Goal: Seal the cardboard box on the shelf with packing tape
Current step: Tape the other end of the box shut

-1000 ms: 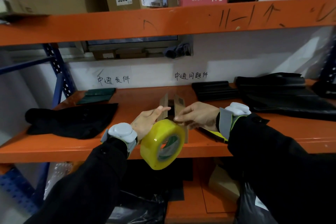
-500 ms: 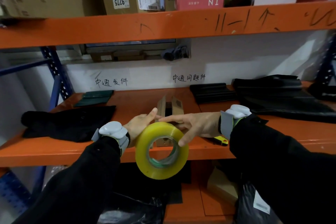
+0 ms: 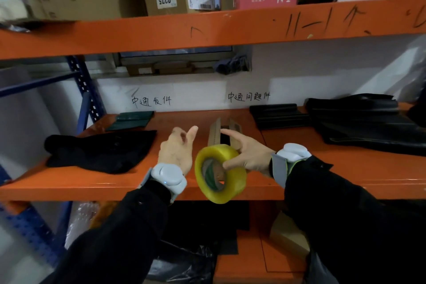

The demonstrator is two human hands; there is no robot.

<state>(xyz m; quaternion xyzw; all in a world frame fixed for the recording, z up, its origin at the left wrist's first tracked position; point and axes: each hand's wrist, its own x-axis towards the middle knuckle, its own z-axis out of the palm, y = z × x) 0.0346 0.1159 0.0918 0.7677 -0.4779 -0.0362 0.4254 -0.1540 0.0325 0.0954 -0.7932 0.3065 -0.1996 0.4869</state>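
A small cardboard box (image 3: 214,131) stands on the orange shelf (image 3: 322,168) with its two top flaps upright and apart. In front of it my right hand (image 3: 247,153) holds a yellow roll of packing tape (image 3: 220,173), thumb through the core and fingers over the rim; the index finger points toward the box's opening. My left hand (image 3: 178,148) hovers just left of the roll, fingers loose and apart, holding nothing and not touching the box. The roll hides the lower front of the box.
Black folded cloth (image 3: 101,150) lies on the shelf at left, a dark green pouch (image 3: 133,120) behind it. Black bags (image 3: 359,122) are stacked at right. An upper shelf beam (image 3: 207,30) carries cartons overhead. Blue upright post (image 3: 85,90) at left.
The tape roll passed from my left hand to my right hand and shifted right. My left hand let go and rose beside the box. Both hands came off the box flaps.
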